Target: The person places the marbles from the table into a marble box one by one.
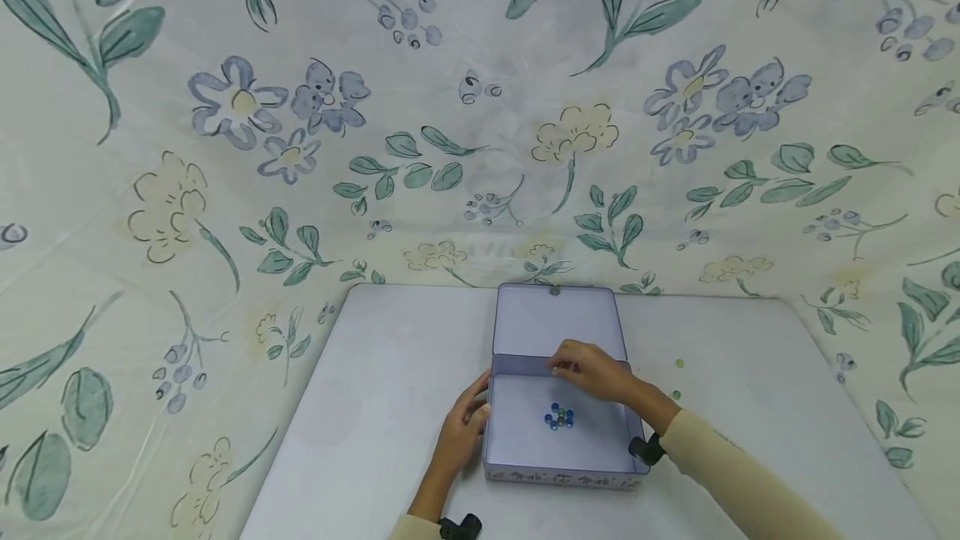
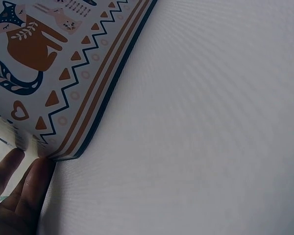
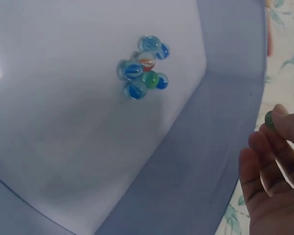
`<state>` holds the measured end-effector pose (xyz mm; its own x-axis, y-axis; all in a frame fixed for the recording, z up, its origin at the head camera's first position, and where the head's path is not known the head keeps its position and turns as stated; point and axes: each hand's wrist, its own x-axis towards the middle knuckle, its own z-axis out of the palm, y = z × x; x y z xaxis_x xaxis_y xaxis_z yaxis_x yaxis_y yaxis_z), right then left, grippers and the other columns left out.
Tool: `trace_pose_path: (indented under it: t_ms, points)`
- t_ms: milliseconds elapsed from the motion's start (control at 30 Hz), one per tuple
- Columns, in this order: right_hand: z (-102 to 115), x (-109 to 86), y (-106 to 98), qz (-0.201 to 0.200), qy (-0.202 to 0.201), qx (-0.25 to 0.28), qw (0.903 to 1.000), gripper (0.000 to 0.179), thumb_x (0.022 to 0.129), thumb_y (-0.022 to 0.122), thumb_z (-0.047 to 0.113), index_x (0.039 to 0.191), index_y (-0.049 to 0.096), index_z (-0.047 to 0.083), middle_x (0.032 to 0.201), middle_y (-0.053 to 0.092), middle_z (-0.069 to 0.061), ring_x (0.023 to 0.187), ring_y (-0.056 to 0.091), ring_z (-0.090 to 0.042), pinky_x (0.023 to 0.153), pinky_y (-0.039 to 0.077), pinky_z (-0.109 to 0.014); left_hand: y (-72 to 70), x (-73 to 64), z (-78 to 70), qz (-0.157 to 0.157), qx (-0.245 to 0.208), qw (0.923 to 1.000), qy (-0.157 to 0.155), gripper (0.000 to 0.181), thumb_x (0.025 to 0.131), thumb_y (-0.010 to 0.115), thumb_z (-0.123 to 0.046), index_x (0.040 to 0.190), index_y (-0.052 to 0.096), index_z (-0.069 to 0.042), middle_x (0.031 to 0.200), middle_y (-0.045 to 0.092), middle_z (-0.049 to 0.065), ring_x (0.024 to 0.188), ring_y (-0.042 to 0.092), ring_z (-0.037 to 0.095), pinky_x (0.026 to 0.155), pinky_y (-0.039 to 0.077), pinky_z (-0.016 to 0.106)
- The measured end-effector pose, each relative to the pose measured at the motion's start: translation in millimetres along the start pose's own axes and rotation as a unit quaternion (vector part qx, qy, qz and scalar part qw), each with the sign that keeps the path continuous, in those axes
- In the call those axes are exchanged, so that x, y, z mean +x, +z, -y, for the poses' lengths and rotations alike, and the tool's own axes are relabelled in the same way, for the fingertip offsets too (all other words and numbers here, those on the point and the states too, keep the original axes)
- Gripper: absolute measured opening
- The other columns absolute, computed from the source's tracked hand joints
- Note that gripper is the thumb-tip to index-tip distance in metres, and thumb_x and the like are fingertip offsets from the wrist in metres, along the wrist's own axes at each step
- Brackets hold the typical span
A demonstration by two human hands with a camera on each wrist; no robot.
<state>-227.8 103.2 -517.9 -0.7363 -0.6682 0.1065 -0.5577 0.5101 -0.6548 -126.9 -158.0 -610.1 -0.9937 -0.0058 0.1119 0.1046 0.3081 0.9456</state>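
An open tin box [image 1: 517, 450] with pale inner walls stands on the table, its lid [image 1: 558, 327] folded back. On its floor sits a tight cluster of glass marbles [image 3: 133, 70], mostly blue, with a green one [image 3: 151, 79] and an orange-streaked one [image 3: 146, 60] among them. My right hand [image 1: 592, 369] is over the rear part of the box and pinches a dark green marble [image 3: 269, 120] between thumb and fingertip. Against the box's left side rests my left hand [image 1: 459, 436], fingers touching the patterned outer wall [image 2: 54, 93].
Two yellow-green marbles [image 1: 679, 363] lie on the white table [image 1: 382, 373] right of the box. Another small marble [image 1: 555, 291] shows at the lid's far edge. Floral cloth [image 1: 442, 207] hangs behind and around the table.
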Motion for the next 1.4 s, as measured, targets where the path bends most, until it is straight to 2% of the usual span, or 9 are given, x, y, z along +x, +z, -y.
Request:
trace_pose_path:
  t_ms: [400, 533, 700, 933, 1400]
  points:
    - [-2, 4.6, 11, 0.021, -0.026, -0.024, 0.9991, 0.016, 0.092, 0.068, 0.007, 0.107, 0.074, 0.005, 0.099, 0.068, 0.003, 0.087, 0.063, -0.005, 0.076, 0.055, -0.018, -0.7, -0.3, -1.7, 0.002, -0.004, 0.9999, -0.015, 0.051, 0.102, 0.051, -0.022, 0.151, 0.044, -0.032, 0.151, 0.049, 0.011, 0.125, 0.058, 0.042, 0.08, 0.061, 0.039]
    - [-3, 4.2, 13, 0.028, -0.016, -0.026, 0.9991, 0.016, 0.092, 0.068, 0.008, 0.107, 0.074, 0.006, 0.099, 0.068, 0.004, 0.088, 0.062, -0.005, 0.076, 0.055, -0.018, -0.9, -0.6, -2.6, 0.003, -0.006, 0.9999, -0.009, 0.051, 0.102, 0.05, -0.022, 0.151, 0.043, -0.032, 0.151, 0.049, 0.012, 0.125, 0.057, 0.043, 0.079, 0.061, 0.039]
    - [-4, 4.4, 17, 0.031, -0.001, -0.029, 0.9991, 0.015, 0.092, 0.069, 0.009, 0.106, 0.074, 0.007, 0.098, 0.068, 0.006, 0.086, 0.061, -0.004, 0.076, 0.055, -0.018, -1.3, -0.7, -4.4, 0.001, -0.006, 0.9998, -0.017, 0.051, 0.102, 0.051, -0.023, 0.151, 0.043, -0.034, 0.151, 0.049, 0.009, 0.127, 0.057, 0.042, 0.081, 0.06, 0.04]
    - [-7, 5.2, 21, 0.038, 0.004, -0.044, 0.9983, 0.016, 0.093, 0.069, 0.012, 0.108, 0.074, 0.009, 0.1, 0.069, 0.006, 0.087, 0.061, -0.003, 0.077, 0.055, -0.018, 0.0, 0.0, -3.9, -0.002, 0.0, 0.9998, -0.017, 0.05, 0.102, 0.051, -0.023, 0.151, 0.044, -0.034, 0.15, 0.05, 0.009, 0.126, 0.058, 0.041, 0.079, 0.059, 0.034]
    - [-6, 8.9, 16, 0.039, -0.024, -0.038, 0.9982, 0.016, 0.093, 0.068, 0.01, 0.107, 0.074, 0.006, 0.099, 0.068, 0.004, 0.086, 0.06, -0.004, 0.076, 0.055, -0.02, 3.6, 2.3, -4.9, -0.005, -0.006, 0.9999, -0.015, 0.05, 0.103, 0.05, -0.023, 0.151, 0.043, -0.034, 0.151, 0.049, 0.011, 0.127, 0.056, 0.044, 0.08, 0.06, 0.041]
